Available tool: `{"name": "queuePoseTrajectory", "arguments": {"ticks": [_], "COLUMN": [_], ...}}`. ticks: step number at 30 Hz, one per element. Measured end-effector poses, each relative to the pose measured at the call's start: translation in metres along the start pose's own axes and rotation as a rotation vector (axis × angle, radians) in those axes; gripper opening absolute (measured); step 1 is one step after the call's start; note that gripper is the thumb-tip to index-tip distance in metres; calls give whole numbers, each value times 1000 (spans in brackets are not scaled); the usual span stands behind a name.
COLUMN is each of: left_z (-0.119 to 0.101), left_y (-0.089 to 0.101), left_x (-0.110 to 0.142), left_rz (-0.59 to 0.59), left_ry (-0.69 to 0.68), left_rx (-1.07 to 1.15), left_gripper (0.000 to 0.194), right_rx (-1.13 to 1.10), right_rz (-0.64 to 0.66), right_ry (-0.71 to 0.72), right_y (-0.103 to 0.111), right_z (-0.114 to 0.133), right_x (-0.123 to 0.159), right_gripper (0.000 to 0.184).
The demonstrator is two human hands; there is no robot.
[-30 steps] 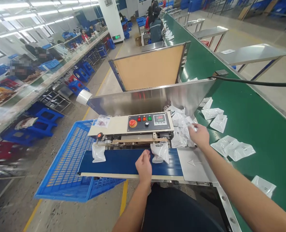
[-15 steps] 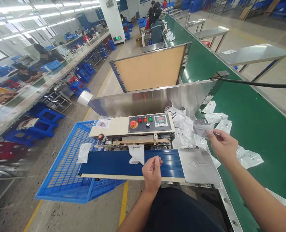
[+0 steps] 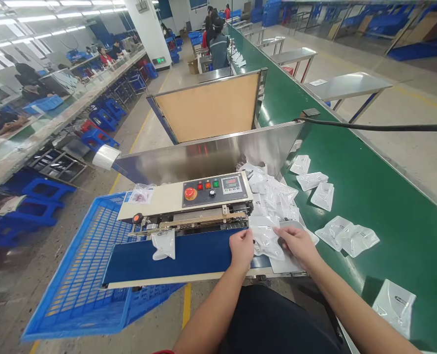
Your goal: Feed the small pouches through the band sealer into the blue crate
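A white plastic pouch (image 3: 265, 239) is stretched between my two hands at the right end of the sealing machine's blue belt (image 3: 203, 255). My left hand (image 3: 241, 250) pinches its left edge, close to the sealing bands. The pouch's right side is gripped by the fingers of my right hand (image 3: 296, 244), over the metal feed plate (image 3: 283, 265). Farther left, a second pouch (image 3: 164, 245) hangs from the bands of the band sealer (image 3: 181, 199) and lies over the belt.
Behind my right hand is a heap of white pouches (image 3: 272, 189). More pouches (image 3: 324, 195) lie scattered on the green conveyor (image 3: 388, 216). A blue crate (image 3: 74, 275) stands under the belt's left end. A metal panel (image 3: 211, 150) rises behind the machine.
My right hand has come left from the heap with a pouch, and my left hand now grips it too. The pouch in the sealer has travelled left; the one at the belt's end is gone from there.
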State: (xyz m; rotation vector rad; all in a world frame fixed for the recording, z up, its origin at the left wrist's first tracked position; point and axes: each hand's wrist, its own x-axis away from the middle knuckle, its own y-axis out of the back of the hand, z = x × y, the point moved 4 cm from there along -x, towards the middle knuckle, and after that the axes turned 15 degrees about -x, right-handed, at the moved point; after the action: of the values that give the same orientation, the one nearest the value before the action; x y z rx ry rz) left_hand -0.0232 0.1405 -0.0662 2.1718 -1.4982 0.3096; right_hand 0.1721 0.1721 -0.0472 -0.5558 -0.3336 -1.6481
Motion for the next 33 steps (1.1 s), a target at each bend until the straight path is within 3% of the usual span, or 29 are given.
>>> {"name": "queuePoseTrajectory", "arguments": {"ticks": [5,7,11,13,16,19,22,24,28,31,33], "left_z": [11,15,25,27,20,3,-18,-34,-60,-63,-57], "left_y": [28,46,90,106,114,101,71,47,10,3,3], "left_x": [-16,-14,12,31,53,60,55,50,45,46,46], "left_rz": [-108,-150,-423,-525,-502,-397,-316,-253,-77,-30,-10], "left_ry": [27,3,-64,-106,-223,-423,-581,-666,-774,-732,-688], "left_rx": [69,86,168,159,34,-110,-215,-264,-266,-236,-234], "left_gripper": [52,52,51,53,48,39,33,35,33,41,44], "right_rx": [109,239,486,597,661,537,368,273,43,-111,-69], "right_rz": [178,142,-103,-81,-17,15,63,128,296,279,237], "right_ry": [-57,31,365,370,332,447,611,642,496,390,346], "right_y": [-41,-48,-56,-64,-65,-49,-29,-23,-24,-19,-11], "right_z": [2,13,49,55,53,50,49,48,40,35,32], "right_x": [-24,-43,-86,-101,-103,-80,-40,-11,36,48,45], "right_gripper": [51,51,36,29,24,26,37,43,43,48,53]}}
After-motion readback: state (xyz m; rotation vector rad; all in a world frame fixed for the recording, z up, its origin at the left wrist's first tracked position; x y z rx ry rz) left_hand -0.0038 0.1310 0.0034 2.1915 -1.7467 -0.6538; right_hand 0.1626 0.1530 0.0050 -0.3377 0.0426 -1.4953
